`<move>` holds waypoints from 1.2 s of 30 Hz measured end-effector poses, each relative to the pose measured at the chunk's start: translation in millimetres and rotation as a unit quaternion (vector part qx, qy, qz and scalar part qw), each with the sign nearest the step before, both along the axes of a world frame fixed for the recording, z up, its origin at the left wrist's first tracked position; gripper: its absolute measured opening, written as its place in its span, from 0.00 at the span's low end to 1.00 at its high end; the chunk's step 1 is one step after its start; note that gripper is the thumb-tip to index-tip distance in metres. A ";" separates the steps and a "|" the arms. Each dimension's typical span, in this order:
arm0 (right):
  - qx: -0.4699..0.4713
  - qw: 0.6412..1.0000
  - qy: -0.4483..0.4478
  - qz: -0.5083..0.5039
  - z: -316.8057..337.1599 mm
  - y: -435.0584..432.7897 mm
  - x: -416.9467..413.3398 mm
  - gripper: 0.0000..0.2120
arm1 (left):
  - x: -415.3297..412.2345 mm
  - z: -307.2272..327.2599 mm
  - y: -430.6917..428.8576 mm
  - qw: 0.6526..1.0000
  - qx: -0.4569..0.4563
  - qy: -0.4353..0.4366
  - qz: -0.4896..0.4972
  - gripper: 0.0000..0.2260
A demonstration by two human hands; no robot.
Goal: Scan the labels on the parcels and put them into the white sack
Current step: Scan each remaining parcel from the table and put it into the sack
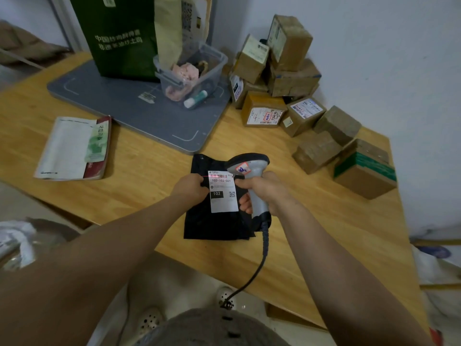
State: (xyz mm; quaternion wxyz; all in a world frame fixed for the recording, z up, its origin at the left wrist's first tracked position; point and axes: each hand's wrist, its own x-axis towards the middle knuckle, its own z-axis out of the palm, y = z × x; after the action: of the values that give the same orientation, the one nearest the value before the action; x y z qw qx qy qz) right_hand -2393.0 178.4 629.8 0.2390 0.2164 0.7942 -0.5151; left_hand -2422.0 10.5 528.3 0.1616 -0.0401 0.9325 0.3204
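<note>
A flat black parcel bag (212, 226) with a white label (222, 193) is held over the near part of the wooden table (139, 171). My left hand (190, 187) pinches the parcel's left edge beside the label. My right hand (262, 191) grips the handle of a grey barcode scanner (247, 166), whose head points at the label. A red scan line lies across the barcode at the label's top. The scanner's dark cable hangs down toward me. A white sack (15, 243) shows partly at the lower left edge, beside the table.
Several brown cardboard parcels (289, 78) are stacked at the table's far right, up to the wall. A grey scale platform (139, 113) carries a green bag (119, 36) and a clear plastic bin (192, 73). A booklet (74, 148) lies at the left.
</note>
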 end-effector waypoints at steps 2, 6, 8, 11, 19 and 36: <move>-0.001 1.000 -0.002 0.000 -1.0 0.5 -1.5 0.10 | -0.6 -1.3 -2.5 1.000 -0.005 -0.003 0.009 0.14; 0.000 1.000 -0.005 0.001 -2.6 1.2 -4.5 0.10 | -5.4 -4.4 -6.7 0.999 -0.011 -0.012 0.030 0.14; 0.000 1.000 -0.005 0.004 -3.3 1.4 -6.3 0.10 | -8.4 -7.3 -8.1 0.999 -0.012 -0.015 0.043 0.14; 0.001 1.000 -0.005 0.007 -3.8 2.1 -8.2 0.09 | -12.9 -12.4 -9.3 0.997 -0.009 -0.030 0.069 0.14; -0.002 1.000 -0.012 0.017 -4.4 6.2 -10.7 0.09 | -20.3 -21.2 7.1 0.989 -0.128 -0.054 0.049 0.22; -0.005 0.999 -0.020 0.028 -7.7 22.4 -12.9 0.09 | -25.8 -29.1 13.8 0.983 -0.032 -0.076 0.162 0.06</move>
State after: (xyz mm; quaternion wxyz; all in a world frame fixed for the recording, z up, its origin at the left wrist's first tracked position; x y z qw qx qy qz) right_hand -2405.8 200.8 622.1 0.2701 0.2027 0.7927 -0.5076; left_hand -2447.8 24.3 499.3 0.1763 -0.2204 0.9083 0.3086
